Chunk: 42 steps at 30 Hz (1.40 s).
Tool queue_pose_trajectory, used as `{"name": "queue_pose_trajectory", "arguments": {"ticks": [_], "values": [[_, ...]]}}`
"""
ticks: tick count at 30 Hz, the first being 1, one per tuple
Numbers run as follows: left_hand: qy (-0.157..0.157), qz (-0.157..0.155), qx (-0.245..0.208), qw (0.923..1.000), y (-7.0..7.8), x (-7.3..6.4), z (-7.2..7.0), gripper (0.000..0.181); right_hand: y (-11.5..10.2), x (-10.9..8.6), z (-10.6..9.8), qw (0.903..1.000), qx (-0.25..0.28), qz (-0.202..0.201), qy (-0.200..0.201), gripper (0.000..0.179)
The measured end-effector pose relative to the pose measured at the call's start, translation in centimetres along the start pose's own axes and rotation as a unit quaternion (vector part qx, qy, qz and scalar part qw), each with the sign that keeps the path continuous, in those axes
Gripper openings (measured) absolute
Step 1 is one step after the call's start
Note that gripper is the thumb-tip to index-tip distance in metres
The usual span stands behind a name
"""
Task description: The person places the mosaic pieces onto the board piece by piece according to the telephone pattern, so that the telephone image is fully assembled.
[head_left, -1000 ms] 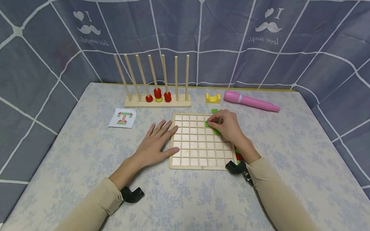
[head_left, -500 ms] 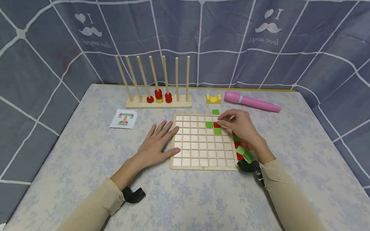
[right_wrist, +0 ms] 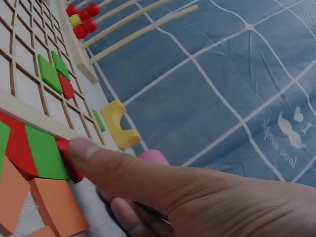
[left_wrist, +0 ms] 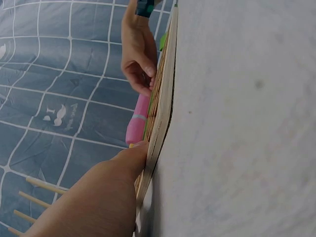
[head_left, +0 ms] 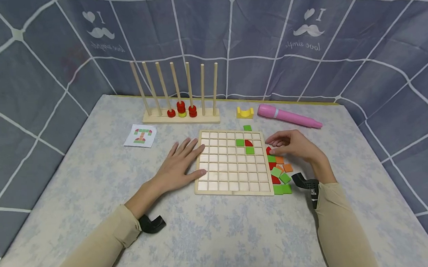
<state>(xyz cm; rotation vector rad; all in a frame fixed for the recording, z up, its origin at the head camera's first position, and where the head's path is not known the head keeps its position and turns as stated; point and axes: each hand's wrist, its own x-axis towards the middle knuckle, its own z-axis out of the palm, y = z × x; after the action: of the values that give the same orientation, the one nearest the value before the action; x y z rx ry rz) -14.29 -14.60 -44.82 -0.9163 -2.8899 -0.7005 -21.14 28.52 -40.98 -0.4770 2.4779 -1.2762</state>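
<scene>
A wooden grid board (head_left: 222,165) lies in the middle of the table. In its upper right cells sit two green square tiles (head_left: 250,150) and a red quarter-round tile (head_left: 248,142). My left hand (head_left: 179,169) rests spread along the board's left edge, thumb and fingertips on the frame. Just beyond the right edge is my right hand (head_left: 295,146), fingers bent and apart from the thumb. In the right wrist view its thumb (right_wrist: 86,150) overlaps a small red tile (right_wrist: 64,153) beside the board, next to a green tile (right_wrist: 47,155).
Loose green, red and orange tiles (head_left: 285,178) lie along the board's right side. One green tile (head_left: 247,128) is behind it. Further back are a peg stand with rings (head_left: 199,118), a yellow cradle-shaped block (head_left: 245,113) and a pink stick (head_left: 292,118). A pattern card (head_left: 140,136) lies left.
My right hand has moved from the board's upper right cells rightward to the loose tiles, leaving the red quarter-round tile in its cell. My left hand has stayed put.
</scene>
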Motion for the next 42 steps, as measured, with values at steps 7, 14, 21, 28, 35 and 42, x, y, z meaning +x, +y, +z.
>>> {"name": "queue_pose_trajectory", "arguments": {"ticks": [7,14,21,28,35,42], "values": [[-0.004,-0.004,0.001,1.0,-0.1,0.0,0.0,0.081,-0.2,-0.1,0.2,0.9986,-0.049,-0.018,0.005,0.024],[-0.002,-0.003,-0.001,1.0,0.0,-0.1,0.0,0.081,-0.3,0.1,0.4,0.9983,-0.056,-0.001,0.018,0.019],[-0.004,-0.005,0.001,1.0,0.2,-0.2,-0.1,0.081,0.0,0.2,0.5,0.9972,-0.069,-0.004,0.029,0.019],[-0.001,-0.002,-0.003,1.0,0.2,-0.1,0.0,0.08,-0.4,0.2,0.1,0.9908,-0.101,-0.017,0.088,0.012],[0.001,0.001,0.0,1.0,0.1,0.1,0.2,0.08,-3.5,3.2,1.2,0.9892,-0.085,-0.038,0.113,0.015],[0.0,-0.004,0.005,1.0,0.1,0.0,-0.1,0.08,-7.3,7.1,4.9,0.9887,-0.095,-0.091,0.072,0.012]]}}
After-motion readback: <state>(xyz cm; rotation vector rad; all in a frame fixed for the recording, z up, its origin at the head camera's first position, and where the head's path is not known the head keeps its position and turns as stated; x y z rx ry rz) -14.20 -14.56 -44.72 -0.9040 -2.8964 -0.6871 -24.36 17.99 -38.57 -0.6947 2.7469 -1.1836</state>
